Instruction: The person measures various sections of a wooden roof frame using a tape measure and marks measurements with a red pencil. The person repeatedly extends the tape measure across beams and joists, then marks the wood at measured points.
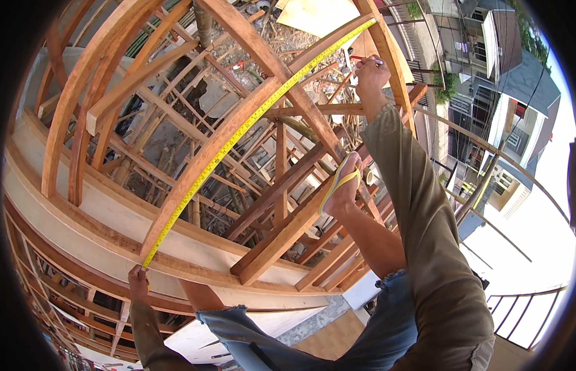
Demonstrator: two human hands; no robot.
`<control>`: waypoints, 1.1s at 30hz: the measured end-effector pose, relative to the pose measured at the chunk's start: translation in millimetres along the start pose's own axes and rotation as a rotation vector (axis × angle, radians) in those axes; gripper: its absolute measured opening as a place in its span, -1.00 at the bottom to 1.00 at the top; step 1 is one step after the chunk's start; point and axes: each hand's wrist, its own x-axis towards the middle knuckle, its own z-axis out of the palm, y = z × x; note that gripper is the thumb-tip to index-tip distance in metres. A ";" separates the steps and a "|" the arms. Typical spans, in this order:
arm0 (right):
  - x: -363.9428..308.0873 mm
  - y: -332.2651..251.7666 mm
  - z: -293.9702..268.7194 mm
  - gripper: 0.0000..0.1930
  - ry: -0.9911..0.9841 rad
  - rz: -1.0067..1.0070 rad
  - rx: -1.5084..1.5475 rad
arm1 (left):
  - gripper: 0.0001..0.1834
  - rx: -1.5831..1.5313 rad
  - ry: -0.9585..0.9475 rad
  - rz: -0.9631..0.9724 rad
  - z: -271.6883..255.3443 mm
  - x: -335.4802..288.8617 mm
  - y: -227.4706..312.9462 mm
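A yellow measuring tape (223, 147) is stretched along a long wooden beam (198, 162), from lower left up to a crossing timber (390, 59) at the upper right. My left hand (139, 282) is closed on the tape's lower end, at the edge of a pale wall beam. My right hand (373, 75) is raised beside the crossing timber, below the tape's far end and apart from it. Its fingers pinch a thin pencil-like stick with a reddish end; its exact kind is too small to tell. My sandalled foot (345, 179) rests on a timber.
Open wooden framing surrounds me, with gaps between the beams. Far below lie loose poles, planks and rubble (220, 99). A sloping timber (288, 232) runs near my foot. Houses (517, 117) and overhead wires stand at the right, beyond thin poles (486, 179).
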 end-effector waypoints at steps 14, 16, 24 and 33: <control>172.9 -58.7 -38.4 -0.69 -0.315 -0.269 -0.084 | -0.75 0.067 0.041 0.030 1.8 1.0 2.6; 194.5 -50.6 -34.9 -0.67 -0.349 -0.453 -0.429 | -0.75 0.067 0.034 0.042 1.6 1.4 0.0; 164.3 -68.3 -15.9 -0.71 -0.305 -0.181 -0.600 | -0.73 0.041 0.045 0.017 2.2 0.1 -6.4; 143.6 -85.7 -3.0 -0.79 -0.242 -0.051 -0.219 | -0.73 0.082 0.022 0.002 -1.0 0.3 -14.3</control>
